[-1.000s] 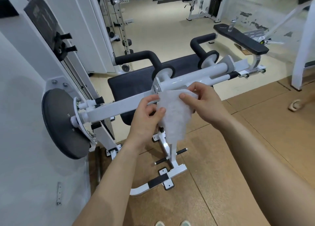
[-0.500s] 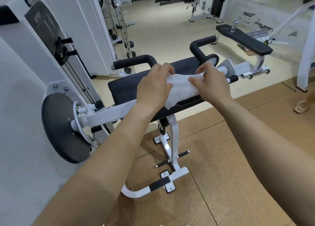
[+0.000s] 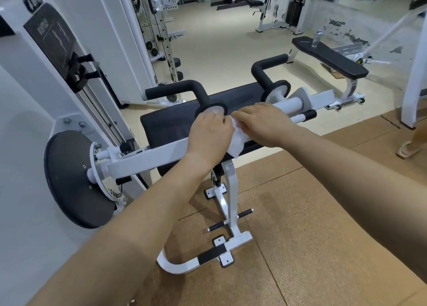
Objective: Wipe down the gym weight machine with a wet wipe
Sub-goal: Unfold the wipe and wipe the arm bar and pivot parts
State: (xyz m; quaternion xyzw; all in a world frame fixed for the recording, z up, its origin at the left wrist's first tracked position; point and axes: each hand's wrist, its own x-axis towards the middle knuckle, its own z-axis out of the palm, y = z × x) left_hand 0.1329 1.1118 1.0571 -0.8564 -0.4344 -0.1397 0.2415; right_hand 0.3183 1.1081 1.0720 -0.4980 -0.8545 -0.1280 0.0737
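The weight machine has a white swing arm (image 3: 147, 156) running from a black round disc (image 3: 69, 178) at the left to a white bar (image 3: 293, 103) with two black foam handles (image 3: 180, 88). A white wet wipe (image 3: 238, 140) is draped over the white arm in front of the black seat pad (image 3: 171, 125). My left hand (image 3: 209, 132) lies over the wipe's left part with its fingers curled round the arm. My right hand (image 3: 263, 123) presses the wipe's right part onto the bar, fingers laid flat. Most of the wipe is hidden under both hands.
The machine's white tower (image 3: 69, 58) stands at the left. Its white foot with black pegs (image 3: 226, 225) sits on the brown cork floor below my arms. A black flat bench (image 3: 330, 58) with a bottle (image 3: 315, 40) stands at the back right. A person's sandalled foot (image 3: 406, 149) shows at the right edge.
The wipe, first held up loosely between both hands, was laid over the white arm. My hands have since drawn closer together on it, and the view has moved nearer to the machine.
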